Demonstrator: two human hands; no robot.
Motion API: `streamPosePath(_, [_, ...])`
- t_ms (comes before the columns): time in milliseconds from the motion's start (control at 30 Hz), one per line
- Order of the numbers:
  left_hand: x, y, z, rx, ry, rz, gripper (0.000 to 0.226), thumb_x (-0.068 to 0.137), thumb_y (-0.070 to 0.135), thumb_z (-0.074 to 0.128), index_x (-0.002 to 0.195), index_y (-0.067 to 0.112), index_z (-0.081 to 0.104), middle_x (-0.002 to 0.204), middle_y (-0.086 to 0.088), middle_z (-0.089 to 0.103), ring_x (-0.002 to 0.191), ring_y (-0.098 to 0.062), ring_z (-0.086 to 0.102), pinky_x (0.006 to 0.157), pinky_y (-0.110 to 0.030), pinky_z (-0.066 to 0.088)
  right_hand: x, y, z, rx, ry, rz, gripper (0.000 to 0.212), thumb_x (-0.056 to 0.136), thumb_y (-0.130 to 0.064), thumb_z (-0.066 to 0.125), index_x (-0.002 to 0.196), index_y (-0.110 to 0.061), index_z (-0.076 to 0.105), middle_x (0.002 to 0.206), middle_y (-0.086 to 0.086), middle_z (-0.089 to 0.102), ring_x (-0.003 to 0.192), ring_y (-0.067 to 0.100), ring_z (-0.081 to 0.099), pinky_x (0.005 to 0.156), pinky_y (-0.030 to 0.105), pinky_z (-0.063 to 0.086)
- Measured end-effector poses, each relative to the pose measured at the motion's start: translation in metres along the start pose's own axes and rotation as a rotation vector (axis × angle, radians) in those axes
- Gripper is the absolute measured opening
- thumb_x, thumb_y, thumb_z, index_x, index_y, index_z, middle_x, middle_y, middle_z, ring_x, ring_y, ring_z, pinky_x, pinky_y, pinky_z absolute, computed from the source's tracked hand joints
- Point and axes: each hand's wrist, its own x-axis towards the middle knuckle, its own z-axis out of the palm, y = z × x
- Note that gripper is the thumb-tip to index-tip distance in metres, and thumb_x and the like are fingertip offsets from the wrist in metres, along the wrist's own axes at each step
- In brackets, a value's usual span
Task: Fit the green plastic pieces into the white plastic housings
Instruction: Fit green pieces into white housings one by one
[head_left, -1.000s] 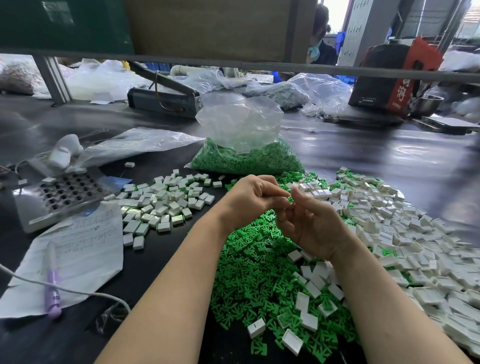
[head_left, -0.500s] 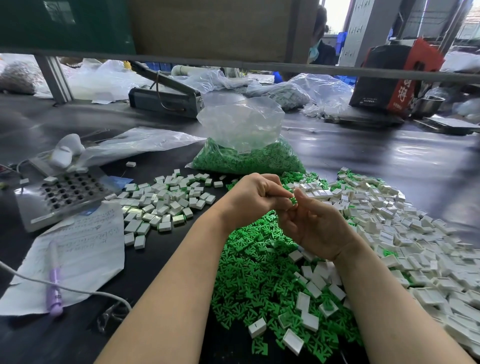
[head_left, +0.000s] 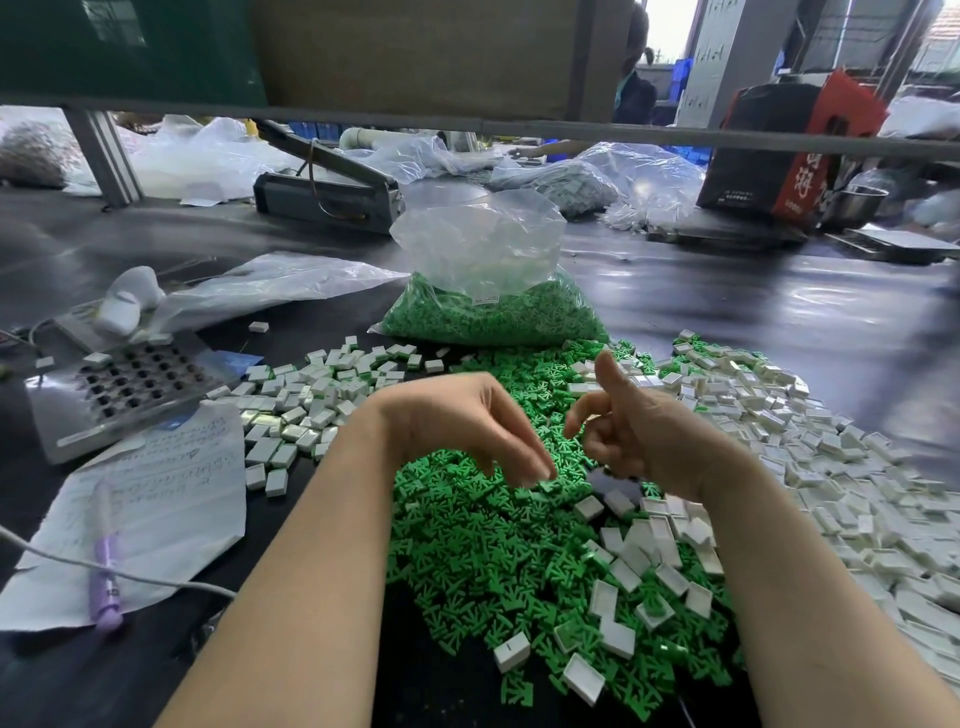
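Fingertips of left hand (head_left: 467, 426) touch green pieces (head_left: 467, 545).

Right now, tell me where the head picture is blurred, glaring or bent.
Head view: both hands smear with motion, the left hand most at its fingertips over the green pieces; soft glare streaks the dark table; the shelf rail bows from wide-angle distortion; the window is blown out.

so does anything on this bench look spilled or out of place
Mostly ordinary work mess. One oddity: white housings lie scattered in the loose green pieces, so the two piles have mixed. One stray housing sits alone beside the empty plastic bag.
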Motion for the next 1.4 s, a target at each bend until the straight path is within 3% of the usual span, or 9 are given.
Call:
streamPosePath(100, [0.002,0.003,0.007,0.079,-0.293,-0.215,0.018,0.078,0.021,0.078,0.095,0.023,0.079,0.085,0.001,0.076,0.074,-0.01,0.071,0.069,-0.019,0.054,-0.006,0.0,-0.007,-0.212,0.076,-0.048,0.046,0.078,-0.051,0.063,0.087,-0.006,0.065,0.06,0.0,0.055,0.046,0.007,0.044,0.043,0.017,0.038])
streamPosePath(267, [0.009,0.01,0.013,0.118,-0.382,-0.35,0.022,0.082,0.028,0.075,0.1,0.015,0.077,0.082,0.001,0.076,0.073,-0.01,0.072,0.06,-0.017,0.053,-0.011,-0.008,-0.006,-0.603,-0.063,0.025,0.006,0.082,-0.017,0.076,0.087,-0.017,0.072,0.074,-0.003,0.071,0.068,0.006,0.063,0.066,0.023,0.05])
streamPosePath(533, [0.013,0.001,0.01,0.161,0.042,-0.272,0.016,0.08,0.026,0.079,0.09,0.014,0.077,0.062,0.004,0.069,0.049,-0.004,0.057,0.044,-0.014,0.036,-0.013,-0.017,-0.002,-0.788,-0.104,0.067,0.021,0.073,-0.022,0.084,0.087,-0.029,0.07,0.075,-0.007,0.066,0.066,0.007,0.059,0.065,0.026,0.05])
streamPosePath(667, [0.011,0.0,0.009,0.177,0.065,-0.27,0.017,0.081,0.028,0.078,0.091,0.015,0.078,0.062,0.006,0.068,0.05,-0.003,0.055,0.046,-0.015,0.035,-0.006,-0.015,0.006,-0.866,-0.119,0.066,0.019,0.073,-0.023,0.084,0.082,-0.034,0.071,0.079,0.004,0.067,0.063,0.01,0.056,0.063,0.03,0.046])
streamPosePath(833, [0.011,-0.002,0.006,0.173,0.118,-0.271,0.018,0.082,0.03,0.077,0.089,0.012,0.076,0.063,0.004,0.068,0.05,-0.005,0.053,0.044,-0.014,0.035,-0.006,-0.015,0.007,-0.897,-0.071,0.028,0.012,0.081,-0.027,0.078,0.078,-0.036,0.071,0.078,-0.019,0.072,0.068,-0.005,0.065,0.067,0.016,0.046])
streamPosePath(967, [0.01,-0.004,0.003,0.156,0.167,-0.264,0.016,0.081,0.032,0.078,0.083,0.017,0.077,0.061,0.005,0.066,0.049,-0.005,0.053,0.044,-0.015,0.035,-0.008,-0.019,0.007,-0.814,-0.047,-0.043,0.012,0.081,-0.022,0.079,0.078,-0.031,0.071,0.076,-0.015,0.073,0.072,-0.002,0.067,0.071,0.018,0.048])
streamPosePath(1133, [0.009,-0.01,-0.001,0.141,0.232,-0.251,0.013,0.084,0.033,0.075,0.08,0.021,0.078,0.06,0.007,0.065,0.051,-0.003,0.052,0.046,-0.015,0.038,-0.016,-0.035,0.019,-0.635,-0.328,-0.041,0.007,0.083,-0.022,0.076,0.088,-0.026,0.078,0.08,-0.004,0.075,0.077,0.006,0.069,0.073,0.014,0.05])
streamPosePath(1300, [0.01,-0.012,-0.001,0.126,0.253,-0.247,0.014,0.085,0.032,0.074,0.083,0.019,0.078,0.063,0.007,0.066,0.054,-0.003,0.054,0.048,-0.015,0.041,-0.013,-0.035,0.021,-0.896,-0.264,0.06,0.011,0.081,-0.022,0.078,0.083,-0.033,0.075,0.083,-0.01,0.076,0.078,0.001,0.07,0.083,0.023,0.05])
streamPosePath(1400, [0.011,-0.011,-0.001,0.106,0.257,-0.243,0.015,0.086,0.031,0.073,0.085,0.016,0.078,0.064,0.005,0.066,0.053,-0.004,0.054,0.049,-0.016,0.042,-0.012,-0.033,0.019,-1.032,-0.183,0.116,0.017,0.076,-0.025,0.081,0.076,-0.038,0.071,0.071,-0.018,0.069,0.065,-0.007,0.062,0.07,0.025,0.046])
